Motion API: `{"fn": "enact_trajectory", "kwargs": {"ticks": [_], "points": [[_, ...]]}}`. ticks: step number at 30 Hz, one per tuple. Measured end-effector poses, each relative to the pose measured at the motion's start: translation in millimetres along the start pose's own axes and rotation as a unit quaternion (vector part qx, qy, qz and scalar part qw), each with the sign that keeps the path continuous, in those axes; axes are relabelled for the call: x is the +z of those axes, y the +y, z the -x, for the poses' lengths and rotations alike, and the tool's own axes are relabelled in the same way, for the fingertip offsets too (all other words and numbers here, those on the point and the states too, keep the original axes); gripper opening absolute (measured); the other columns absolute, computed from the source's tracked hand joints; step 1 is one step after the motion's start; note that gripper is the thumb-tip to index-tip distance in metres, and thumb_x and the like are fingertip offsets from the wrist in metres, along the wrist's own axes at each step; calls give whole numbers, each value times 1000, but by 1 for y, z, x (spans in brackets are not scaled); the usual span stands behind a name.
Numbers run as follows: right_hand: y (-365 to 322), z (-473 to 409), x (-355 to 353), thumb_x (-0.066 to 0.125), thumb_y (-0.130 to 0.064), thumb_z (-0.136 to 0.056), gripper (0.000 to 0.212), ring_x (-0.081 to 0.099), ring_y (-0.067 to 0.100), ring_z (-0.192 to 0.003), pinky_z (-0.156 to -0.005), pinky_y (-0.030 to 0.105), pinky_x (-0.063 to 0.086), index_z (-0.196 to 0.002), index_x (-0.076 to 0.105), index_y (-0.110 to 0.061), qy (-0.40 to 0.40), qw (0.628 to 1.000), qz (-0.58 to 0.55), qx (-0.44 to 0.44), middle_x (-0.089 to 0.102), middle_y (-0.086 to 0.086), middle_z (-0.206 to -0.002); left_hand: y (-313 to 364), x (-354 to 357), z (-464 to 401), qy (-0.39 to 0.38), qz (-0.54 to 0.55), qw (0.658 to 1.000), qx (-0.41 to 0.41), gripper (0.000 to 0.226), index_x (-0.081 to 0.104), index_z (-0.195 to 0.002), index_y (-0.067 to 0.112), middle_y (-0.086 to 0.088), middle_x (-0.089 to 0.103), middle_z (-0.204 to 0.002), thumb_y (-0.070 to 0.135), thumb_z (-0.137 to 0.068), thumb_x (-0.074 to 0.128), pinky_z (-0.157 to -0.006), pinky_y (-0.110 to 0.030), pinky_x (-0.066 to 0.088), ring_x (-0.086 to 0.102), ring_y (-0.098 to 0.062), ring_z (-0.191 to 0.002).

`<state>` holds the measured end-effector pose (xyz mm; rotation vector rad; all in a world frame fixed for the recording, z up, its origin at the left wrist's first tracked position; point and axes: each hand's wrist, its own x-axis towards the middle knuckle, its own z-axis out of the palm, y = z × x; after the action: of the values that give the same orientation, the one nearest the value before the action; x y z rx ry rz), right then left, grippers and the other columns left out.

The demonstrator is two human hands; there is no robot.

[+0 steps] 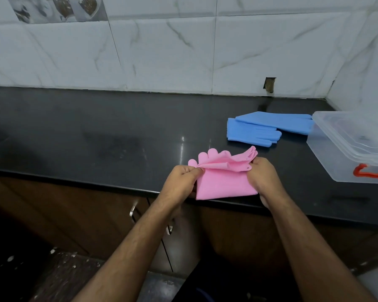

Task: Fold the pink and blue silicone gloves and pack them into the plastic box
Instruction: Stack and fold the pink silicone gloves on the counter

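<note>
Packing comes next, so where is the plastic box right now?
In the head view, the box sits at the far right of the black counter, lid on, just right of the blue gloves.

1. There is a single view, from a wide-angle camera worn on the person's head; no second view shares the scene.
2. It faces forward and tilts down across the black polished stone counter (118, 127) toward the white marble-patterned tiled wall (183, 51) behind it.
3. It stands close: both forearms rise from the lower edge, and the hands, left (180, 182) and right (263, 177), meet just below centre, at the counter's near edge.
4. The wide lens bows the counter's edges, and the clear plastic box with a red handle (345, 147), at the counter's right end, is cut by the frame.
5. Brown cabinet doors (74, 214) under the counter fill the lower left.
</note>
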<state>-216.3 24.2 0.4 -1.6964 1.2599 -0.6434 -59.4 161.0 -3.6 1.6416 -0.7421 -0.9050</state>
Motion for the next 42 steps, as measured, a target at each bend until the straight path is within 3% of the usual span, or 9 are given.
{"fn": "enact_trajectory", "kwargs": {"ticks": [3,9,12,18,23,27,32,37,42], "points": [[2,-8,3,50,-26,-93,30,68,32,-79,-67,35,42,-85,71,-7,3,1000,-8,16,74,15,-86,-2,-2,-4,-5,22,999,-24,24,63,-86,9,-18,69,-81,29,-99,58,-69,-38,59,72,-33,-80],[6,-10,5,50,-31,-97,42,61,35,-71,-65,38,40,-96,66,8,2,1000,-12,13,67,28,-88,-3,3,-9,45,-13,999,-12,33,62,-78,4,-19,66,-80,28,-98,53,-74,-53,62,66,-30,-72],[11,-7,6,47,-35,-100,47,54,27,-70,-65,38,38,-102,63,9,24,999,4,-23,65,25,-84,-5,3,-8,56,-30,998,-1,50,59,-79,-13,-18,62,-76,33,-100,52,-68,-47,58,62,-28,-68],[10,9,-1,43,-58,-102,57,66,32,-83,-70,37,42,-99,69,-8,12,999,-35,-37,73,14,-94,-8,5,-7,65,-41,997,8,53,58,-79,-13,-15,59,-75,34,-103,51,-68,-39,52,58,-27,-69],[22,30,-12,54,-59,-96,32,70,9,-90,-70,23,50,-117,62,-35,44,989,-123,-68,74,-11,-94,-9,5,-7,65,-38,997,21,53,57,-75,-9,-16,62,-75,36,-103,51,-67,-41,53,59,-27,-68],[29,37,-14,66,-47,-94,36,67,-3,-80,-63,16,51,-127,56,-36,35,986,-98,-129,72,-12,-85,-11,3,-4,72,-27,996,51,50,49,-66,1,-12,47,-64,36,-102,54,-63,-40,45,50,-26,-63],[30,36,-12,71,-38,-93,27,59,-2,-65,-66,23,49,-118,59,-38,19,986,-71,-151,65,-7,-72,-8,1,2,56,17,997,49,58,44,-65,-3,-15,58,-73,39,-103,59,-69,-44,51,56,-28,-71],[31,35,-12,73,-33,-93,20,52,1,-60,-58,17,45,-110,62,-36,2,982,-88,-165,58,-8,-64,5,3,14,124,-89,981,117,61,43,-66,-7,-8,42,-59,40,-102,60,-54,-28,31,34,-17,-56],[32,36,-12,75,-31,-92,17,52,1,-57,-55,11,45,-105,65,-32,-10,980,-98,-172,57,-6,-61,12,2,14,142,-177,965,134,56,53,-71,-11,-10,46,-62,34,-102,61,-49,-23,33,39,-18,-58]]}}
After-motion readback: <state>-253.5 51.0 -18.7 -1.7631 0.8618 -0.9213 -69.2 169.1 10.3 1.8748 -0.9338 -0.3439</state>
